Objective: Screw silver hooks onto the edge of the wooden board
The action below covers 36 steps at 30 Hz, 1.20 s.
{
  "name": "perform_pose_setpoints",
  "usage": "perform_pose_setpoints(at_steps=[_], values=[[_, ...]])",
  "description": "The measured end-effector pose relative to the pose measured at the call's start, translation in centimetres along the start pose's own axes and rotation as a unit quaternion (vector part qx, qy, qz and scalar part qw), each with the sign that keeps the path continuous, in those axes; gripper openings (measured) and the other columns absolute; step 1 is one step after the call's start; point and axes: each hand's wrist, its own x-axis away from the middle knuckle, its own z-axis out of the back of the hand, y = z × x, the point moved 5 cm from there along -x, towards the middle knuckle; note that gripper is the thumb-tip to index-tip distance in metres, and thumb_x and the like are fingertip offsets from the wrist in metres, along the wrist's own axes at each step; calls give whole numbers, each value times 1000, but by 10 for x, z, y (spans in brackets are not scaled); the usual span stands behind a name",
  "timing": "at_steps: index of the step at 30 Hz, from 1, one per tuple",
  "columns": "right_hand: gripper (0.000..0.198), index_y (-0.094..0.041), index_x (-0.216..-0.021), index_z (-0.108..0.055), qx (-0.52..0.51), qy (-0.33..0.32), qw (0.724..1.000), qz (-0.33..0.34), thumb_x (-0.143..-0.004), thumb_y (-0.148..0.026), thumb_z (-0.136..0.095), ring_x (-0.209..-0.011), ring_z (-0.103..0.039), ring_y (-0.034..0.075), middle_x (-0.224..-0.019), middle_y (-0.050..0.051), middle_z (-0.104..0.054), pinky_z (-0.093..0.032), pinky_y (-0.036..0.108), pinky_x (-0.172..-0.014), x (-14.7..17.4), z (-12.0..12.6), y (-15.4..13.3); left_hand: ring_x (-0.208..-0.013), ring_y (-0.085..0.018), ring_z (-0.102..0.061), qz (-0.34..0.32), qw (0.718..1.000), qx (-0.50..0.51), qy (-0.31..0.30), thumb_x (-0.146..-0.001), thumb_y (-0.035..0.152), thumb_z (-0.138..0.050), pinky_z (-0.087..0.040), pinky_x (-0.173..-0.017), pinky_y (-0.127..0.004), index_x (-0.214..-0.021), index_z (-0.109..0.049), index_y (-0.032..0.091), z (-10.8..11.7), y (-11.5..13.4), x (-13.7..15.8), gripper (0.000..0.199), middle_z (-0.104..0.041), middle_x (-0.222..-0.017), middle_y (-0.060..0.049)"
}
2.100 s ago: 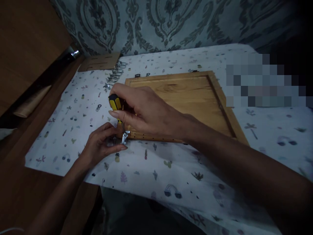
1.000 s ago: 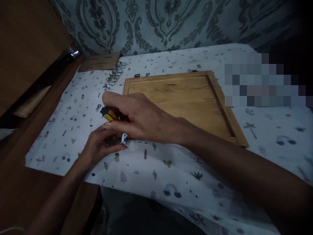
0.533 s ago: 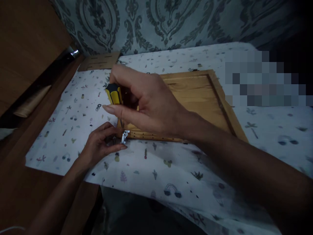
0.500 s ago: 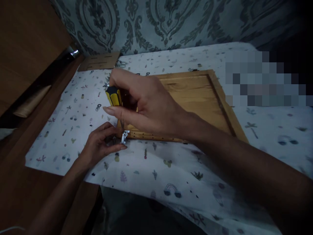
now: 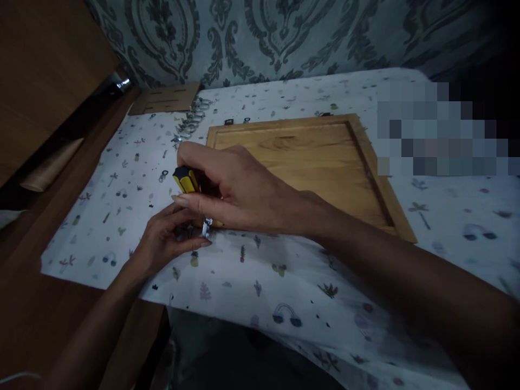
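My right hand (image 5: 244, 187) is closed round the yellow and black handle of a screwdriver (image 5: 187, 179), above the near left corner of a framed wooden panel (image 5: 317, 162). The tool is tilted, and its lower end is mostly hidden by my fingers. At that corner a small silver metal fitting (image 5: 206, 228) stands at the panel's edge. My left hand (image 5: 166, 230) pinches around it, thumb on the near side and fingers at the panel corner. How the screwdriver tip meets the fitting cannot be seen.
A row of silver metal fittings (image 5: 190, 122) lies beyond the panel, beside a slotted brown cardboard piece (image 5: 164, 98). The printed white cloth (image 5: 227, 281) covers the table. A wooden cabinet (image 5: 49, 65) stands at left, a patterned wall (image 5: 280, 32) behind. Something at right is blurred out.
My right hand and the screwdriver have moved down, closer to the fitting, uncovering the far left part of the panel and the fittings behind. My left hand has stayed in place.
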Motion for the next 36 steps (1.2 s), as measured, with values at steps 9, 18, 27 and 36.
perform_pose_setpoints(at_steps=[9,18,27,36], values=[[26,-22,-90,-34,11,-2,1000,-4,-96,-19,-60,-67,-46,8,-75,-8,-47,-36,24,-64,0,1,1,-89,-20,-68,-7,1000,6,10,-85,58,-70,-57,-75,-32,-103,-71,22,1,2,-1,39,-69,-103,-6],[24,-22,-89,-34,30,-29,999,13,-99,-22,-56,-64,-42,7,-74,-8,-45,-33,24,-62,-1,1,-1,-97,-21,-67,8,1000,16,-1,-86,56,-71,-57,-80,-32,-106,-71,22,0,1,0,40,-68,-110,-6],[23,-22,-89,-32,44,-40,998,35,-100,-19,-52,-65,-40,7,-75,-8,-43,-32,23,-62,0,2,-1,-92,-20,-67,-2,1000,14,4,-85,55,-72,-57,-77,-31,-101,-70,22,1,3,-2,37,-69,-105,-6],[22,-22,-90,-34,17,-59,998,30,-99,-20,-54,-66,-43,8,-77,-7,-47,-33,25,-63,0,0,0,-93,-23,-68,17,1000,22,5,-82,54,-75,-59,-81,-37,-105,-72,23,-1,-3,1,38,-70,-101,-6]])
